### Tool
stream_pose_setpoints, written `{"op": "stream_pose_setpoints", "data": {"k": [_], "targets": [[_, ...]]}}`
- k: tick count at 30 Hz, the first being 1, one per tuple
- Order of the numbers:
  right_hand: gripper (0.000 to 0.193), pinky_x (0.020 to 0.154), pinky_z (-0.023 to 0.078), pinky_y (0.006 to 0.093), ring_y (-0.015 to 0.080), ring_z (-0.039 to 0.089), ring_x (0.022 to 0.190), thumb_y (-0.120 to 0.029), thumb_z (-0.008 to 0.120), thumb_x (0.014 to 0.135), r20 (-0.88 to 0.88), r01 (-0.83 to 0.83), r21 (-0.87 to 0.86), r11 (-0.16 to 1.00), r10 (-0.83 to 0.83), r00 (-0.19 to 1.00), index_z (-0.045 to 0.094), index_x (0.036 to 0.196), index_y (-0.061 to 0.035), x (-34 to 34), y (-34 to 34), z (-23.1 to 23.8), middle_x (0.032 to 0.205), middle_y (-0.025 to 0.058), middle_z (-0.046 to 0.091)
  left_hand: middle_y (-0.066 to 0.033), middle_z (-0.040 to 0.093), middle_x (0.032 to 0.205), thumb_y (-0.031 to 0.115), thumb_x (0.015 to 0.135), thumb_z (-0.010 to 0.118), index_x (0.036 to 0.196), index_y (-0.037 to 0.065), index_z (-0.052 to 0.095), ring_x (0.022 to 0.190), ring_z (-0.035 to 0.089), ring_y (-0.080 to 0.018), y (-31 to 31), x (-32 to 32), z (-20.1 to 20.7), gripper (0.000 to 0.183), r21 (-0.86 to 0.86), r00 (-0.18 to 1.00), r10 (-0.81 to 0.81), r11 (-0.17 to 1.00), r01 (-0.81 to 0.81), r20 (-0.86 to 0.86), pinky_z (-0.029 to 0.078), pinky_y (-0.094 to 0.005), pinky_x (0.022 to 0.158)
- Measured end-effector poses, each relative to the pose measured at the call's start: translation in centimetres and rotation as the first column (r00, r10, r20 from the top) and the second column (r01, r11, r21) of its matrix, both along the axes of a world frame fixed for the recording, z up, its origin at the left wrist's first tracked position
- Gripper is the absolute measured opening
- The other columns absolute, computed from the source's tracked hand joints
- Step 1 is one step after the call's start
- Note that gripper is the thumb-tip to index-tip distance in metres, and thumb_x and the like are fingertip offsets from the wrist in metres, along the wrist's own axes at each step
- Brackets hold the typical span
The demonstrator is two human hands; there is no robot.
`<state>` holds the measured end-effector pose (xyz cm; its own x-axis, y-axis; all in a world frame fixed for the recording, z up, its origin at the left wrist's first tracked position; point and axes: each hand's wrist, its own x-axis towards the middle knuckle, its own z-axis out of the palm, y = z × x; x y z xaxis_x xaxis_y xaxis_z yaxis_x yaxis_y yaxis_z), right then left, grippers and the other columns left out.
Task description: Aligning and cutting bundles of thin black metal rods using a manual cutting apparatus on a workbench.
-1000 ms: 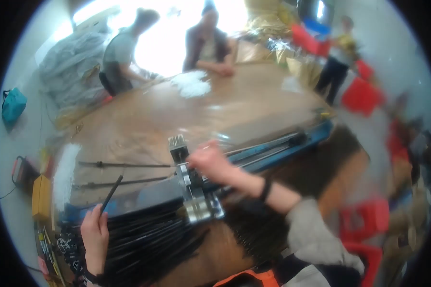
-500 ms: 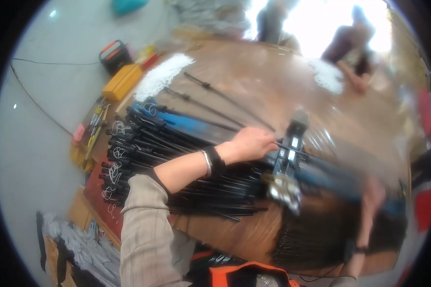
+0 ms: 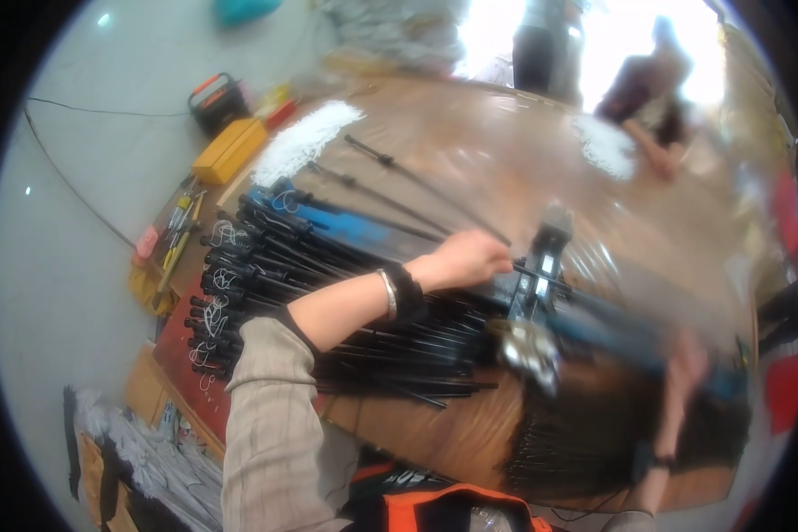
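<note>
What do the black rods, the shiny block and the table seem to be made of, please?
Black rods: perhaps painted metal or plastic, smooth with glints. Shiny block: probably polished metal, from silvery reflections. Table: maybe brown wood under clear plastic, given wrinkled glare.

Our left forearm (image 3: 341, 312) slants up to the right, bare between the beige sleeve (image 3: 270, 426) below and left of the black wristband (image 3: 409, 297) and a silver bracelet (image 3: 387, 294) just left of that band. Just beyond the wristband, up and to the right, our left hand (image 3: 464, 261) is turned with its back showing and its fingers (image 3: 500, 255) curled in. Well right of the wristband and lower, our right hand (image 3: 685, 359) is blurred, its grip unclear, above a steeply raised right forearm (image 3: 672, 421).
</note>
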<state>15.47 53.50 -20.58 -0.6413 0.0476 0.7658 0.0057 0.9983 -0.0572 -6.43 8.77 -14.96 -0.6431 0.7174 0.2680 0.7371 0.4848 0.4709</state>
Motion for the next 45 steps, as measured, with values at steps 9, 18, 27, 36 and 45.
{"op": "stream_pose_setpoints", "data": {"k": [9, 18, 27, 36, 45], "targets": [[0.009, 0.085, 0.043, 0.0441, 0.0344, 0.058, 0.091, -0.004, 0.061, 0.086, 0.04, 0.089, -0.072, 0.993, -0.086, 0.995, 0.064, 0.094, -0.004, 2.0, -1.0, 1.6, 0.092, 0.0152, 0.063, -0.0205, 0.065, 0.077, 0.033, 0.099, 0.053, 0.088, 0.008, 0.061, 0.077, 0.062, -0.0427, 1.4, -0.2, 0.4, 0.028, -0.161, 0.991, -0.106, 0.983, 0.092, -0.079, 0.049, -0.0517, 0.063], [0.04, 0.095, 0.037, 0.0496, 0.0317, 0.06, 0.106, -0.006, 0.071, 0.079, 0.176, -0.187, -0.091, 0.978, 0.201, 0.964, 0.063, 0.117, -0.0013, 3.3, -13.0, 1.3, 0.111, 0.0135, 0.067, -0.0189, 0.062, 0.072, 0.021, 0.096, 0.055, 0.083, 0.007, 0.056, 0.073, 0.062, -0.0419, 1.8, 1.6, -0.8, 0.018, -0.154, 0.977, 0.009, 0.987, -0.043, -0.215, 0.048, -0.051, 0.062], [0.032, 0.083, 0.042, 0.0437, 0.0301, 0.061, 0.087, -0.003, 0.07, 0.08, 0.171, -0.338, -0.293, 0.894, 0.397, 0.902, 0.065, 0.111, -0.0029, 1.2, -17.0, 2.3, 0.094, 0.0122, 0.066, -0.0182, 0.062, 0.07, 0.021, 0.094, 0.057, 0.083, 0.007, 0.056, 0.071, 0.062, -0.0407, 1.6, 1.1, 0.0, 0.017, -0.207, 0.983, 0.011, 0.977, -0.05, -0.183, 0.048, -0.0504, 0.061], [0.031, 0.081, 0.051, 0.0401, 0.0356, 0.063, 0.093, -0.002, 0.067, 0.084, 0.226, -0.313, -0.68, 0.663, 0.596, 0.771, 0.062, 0.114, -0.0024, -0.1, -17.3, -1.0, 0.099, 0.0181, 0.066, -0.0159, 0.061, 0.071, 0.015, 0.09, 0.059, 0.082, 0.008, 0.056, 0.071, 0.062, -0.0387, 1.2, 1.2, -1.9, 0.012, -0.086, 0.954, -0.041, 0.996, 0.017, -0.298, 0.048, -0.0488, 0.061], [0.042, 0.093, 0.045, 0.0436, 0.036, 0.06, 0.105, -0.023, 0.079, 0.078, 0.52, -0.421, -0.294, 0.858, 0.513, 0.683, 0.064, 0.114, -0.006, 2.0, -17.0, -1.3, 0.106, 0.0147, 0.065, -0.0108, 0.063, 0.083, 0.009, 0.082, 0.066, 0.087, 0.008, 0.061, 0.08, 0.062, -0.0328, -3.7, -6.2, -1.9, 0.007, -0.07, 0.778, -0.158, 0.987, 0.146, -0.607, 0.05, -0.0416, 0.071]]}}
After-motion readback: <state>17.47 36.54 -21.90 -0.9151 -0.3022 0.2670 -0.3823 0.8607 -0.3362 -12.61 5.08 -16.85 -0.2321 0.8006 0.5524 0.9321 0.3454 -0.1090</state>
